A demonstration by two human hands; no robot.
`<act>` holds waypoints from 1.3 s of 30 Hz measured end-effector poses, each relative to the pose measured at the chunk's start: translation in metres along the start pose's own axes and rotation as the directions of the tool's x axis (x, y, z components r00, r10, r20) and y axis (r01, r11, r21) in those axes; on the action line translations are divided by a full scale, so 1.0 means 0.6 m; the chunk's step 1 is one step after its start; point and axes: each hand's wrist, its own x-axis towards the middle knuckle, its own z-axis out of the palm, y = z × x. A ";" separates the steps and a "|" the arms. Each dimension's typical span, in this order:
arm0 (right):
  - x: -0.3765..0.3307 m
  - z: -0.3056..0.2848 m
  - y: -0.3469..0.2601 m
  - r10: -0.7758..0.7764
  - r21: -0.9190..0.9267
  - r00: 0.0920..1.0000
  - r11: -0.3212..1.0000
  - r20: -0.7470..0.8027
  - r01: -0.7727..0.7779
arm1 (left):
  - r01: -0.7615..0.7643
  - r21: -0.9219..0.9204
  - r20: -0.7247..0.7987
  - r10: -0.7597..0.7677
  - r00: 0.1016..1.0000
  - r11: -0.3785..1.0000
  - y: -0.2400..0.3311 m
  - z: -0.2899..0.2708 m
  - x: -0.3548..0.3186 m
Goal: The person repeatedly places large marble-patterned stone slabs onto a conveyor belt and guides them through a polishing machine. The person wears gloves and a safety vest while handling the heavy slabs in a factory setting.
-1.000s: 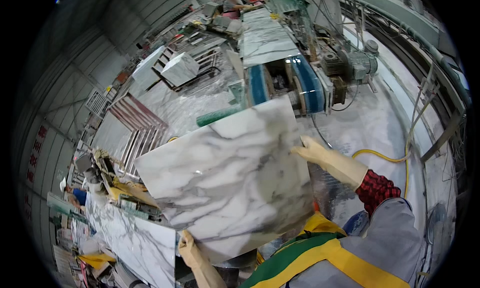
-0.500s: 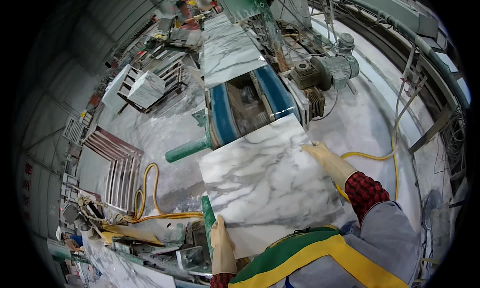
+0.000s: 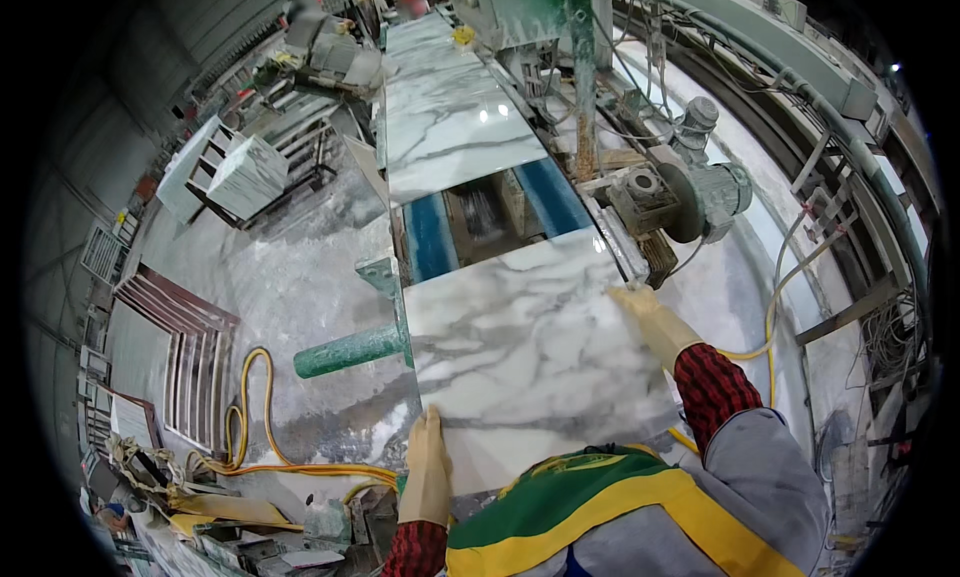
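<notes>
A square polished white marble slab (image 3: 530,342) with grey veins lies flat before me, its far end over two blue conveyor belts (image 3: 552,199). My left hand (image 3: 427,472), in a cream glove, grips the slab's left edge near my body. At the far right corner, my right hand (image 3: 652,322), gloved alike, holds the right edge. The fingers beneath the stone are hidden. Beyond a short stretch of bare belt, more veined marble slabs (image 3: 455,127) lie in line on the conveyor.
A green roller-like bar (image 3: 348,351) juts out left of the conveyor. Grey motors (image 3: 715,199) stand close on the right. A yellow hose (image 3: 262,402) loops over the floor at left, near metal racks (image 3: 195,377). Stacked marble blocks (image 3: 248,177) sit farther back.
The slab has moved forward over the belts, and the bare stretch of belt is shorter. Both hands have gone along with it, still on its edges. My view has shifted too.
</notes>
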 end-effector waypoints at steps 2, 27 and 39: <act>0.009 0.013 -0.023 -0.002 0.095 0.999 0.996 0.038 -0.002 | 0.029 -0.031 0.020 -0.029 0.999 0.999 -0.015 0.001 0.035; -0.120 -0.018 -0.019 0.262 0.158 0.872 0.923 0.413 -0.352 | 0.452 -0.266 0.243 -0.395 0.886 0.851 -0.046 0.012 0.246; -0.104 -0.004 -0.122 0.202 0.097 0.900 0.962 0.386 -0.257 | 0.532 -0.149 0.260 -0.486 0.834 0.834 0.105 -0.050 0.292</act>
